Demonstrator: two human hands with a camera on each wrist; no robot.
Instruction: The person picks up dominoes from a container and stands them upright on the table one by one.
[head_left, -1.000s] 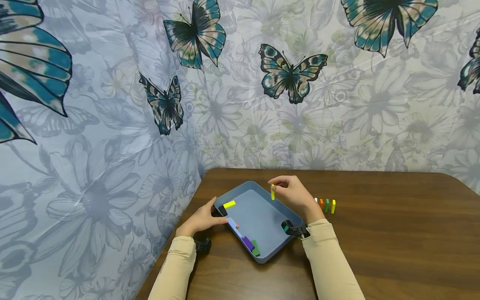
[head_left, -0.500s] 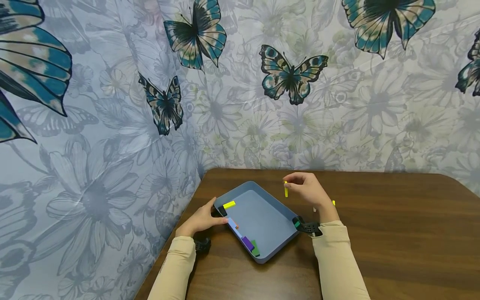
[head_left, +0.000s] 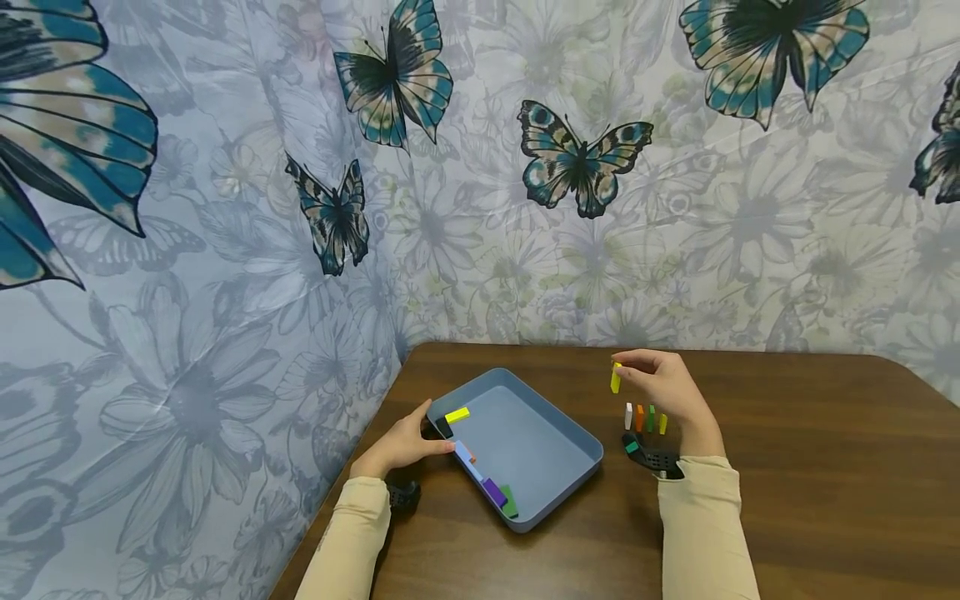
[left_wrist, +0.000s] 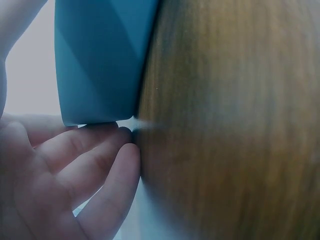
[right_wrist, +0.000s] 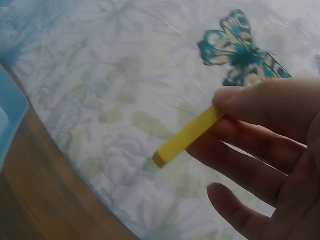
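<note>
My right hand [head_left: 669,390] pinches a small yellow block [right_wrist: 187,136] between thumb and fingers, above the table right of the tray. In the right wrist view the block slants out from the fingertips and the little finger stays off it. My left hand [head_left: 401,437] holds the blue-grey tray [head_left: 558,497] at its left corner, thumb on the near-left rim, with fingers against the outer wall in the left wrist view. Along that side inside the tray lie a yellow block [head_left: 457,414], a black one [head_left: 444,427], a light blue one [head_left: 465,452], a purple one [head_left: 495,492] and a green one [head_left: 509,502].
A short row of upright blocks stands below the right hand: white [head_left: 628,416], orange [head_left: 640,418], green [head_left: 651,417] and yellow [head_left: 663,424]. The brown wooden table [head_left: 825,467] meets a butterfly-patterned wall covering [head_left: 480,275].
My right hand has moved right from above the tray's far rim, carrying the yellow block, to a spot over the upright row. The left hand and tray hold their place.
</note>
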